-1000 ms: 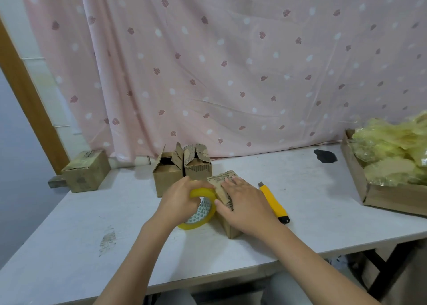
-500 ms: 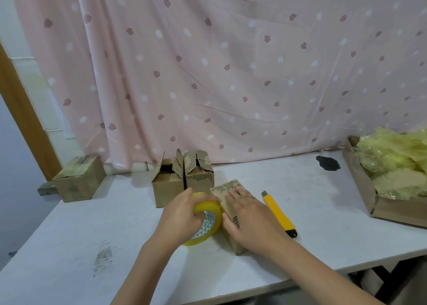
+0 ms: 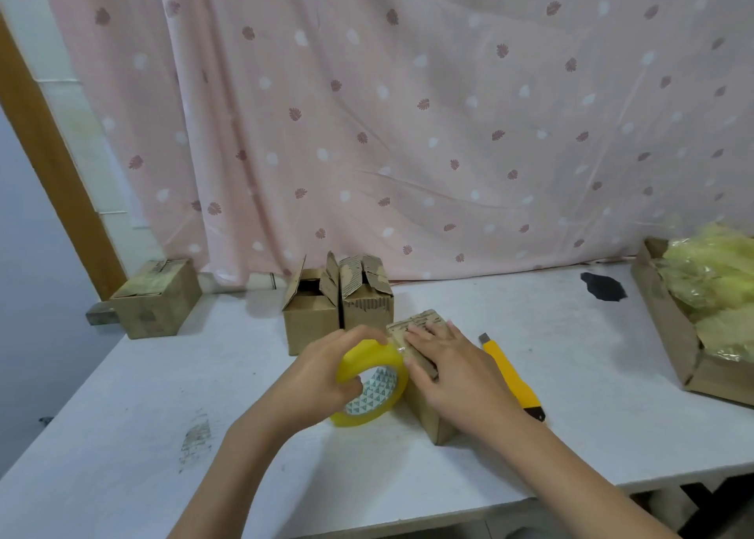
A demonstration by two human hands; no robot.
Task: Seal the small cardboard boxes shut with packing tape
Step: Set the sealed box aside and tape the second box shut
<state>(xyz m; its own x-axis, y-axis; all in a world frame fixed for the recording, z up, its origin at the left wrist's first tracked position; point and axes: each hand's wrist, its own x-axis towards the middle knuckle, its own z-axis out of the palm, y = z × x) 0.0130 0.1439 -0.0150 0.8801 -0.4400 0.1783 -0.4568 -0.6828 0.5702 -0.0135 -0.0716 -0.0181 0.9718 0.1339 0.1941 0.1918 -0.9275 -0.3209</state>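
Two hands work at one small box (image 3: 424,371) near the front middle of the table (image 3: 122,436). The left hand (image 3: 322,379) curls round the yellow tape roll (image 3: 373,381), fingers over its top and thumb below, the roll standing on edge and touching the box's left side. The right hand (image 3: 457,371) lies flat on the box's closed top, fingers straight and pressing, holding nothing. By my judgement the box is light and thin-walled, so it will slide or dent unless held down from above; the tape is sticky and limp once pulled free, best held by the roll's rim. Just right of the box lies a yellow knife (image 3: 510,375). Behind the box stand two open boxes (image 3: 338,310) with flaps up, and far left of it another closed box (image 3: 157,298) sits at the table's corner. Well to the right of the box a cardboard tray (image 3: 669,334) holds yellow wrapping (image 3: 710,285). Compared with a second ago, the roll has tipped up and moved against the box edge, while the right hand has stayed flat on the top.
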